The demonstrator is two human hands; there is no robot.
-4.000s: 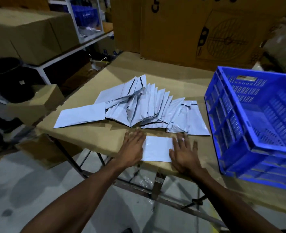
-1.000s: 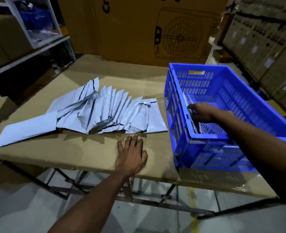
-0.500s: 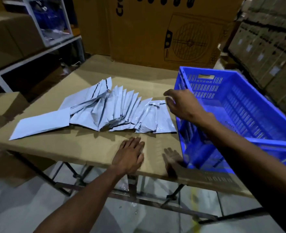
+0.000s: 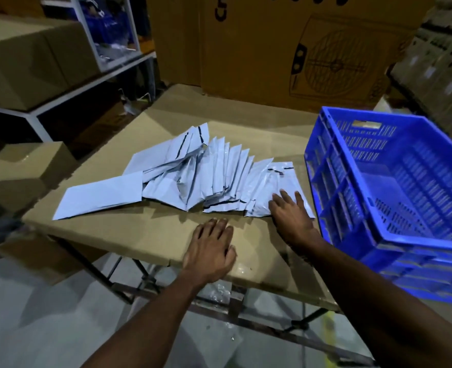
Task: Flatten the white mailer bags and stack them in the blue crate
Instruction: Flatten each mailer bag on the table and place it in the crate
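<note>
White mailer bag point(image 4: 278, 187) — right hand point(image 4: 291, 216) presses it flat.

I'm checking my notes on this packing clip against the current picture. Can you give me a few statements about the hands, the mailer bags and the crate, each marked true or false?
1. The right hand lies with straight fingers on the rightmost mailer bag of the pile. True.
2. The left hand grips a mailer bag. False: it rests flat on the bare cardboard tabletop, holding nothing.
3. The blue crate stands to the right of the pile. True.
4. The pile sits inside the crate. False: it is fanned out on the tabletop, beside the crate.
5. One flat mailer bag lies at the pile's left end. True.
</note>
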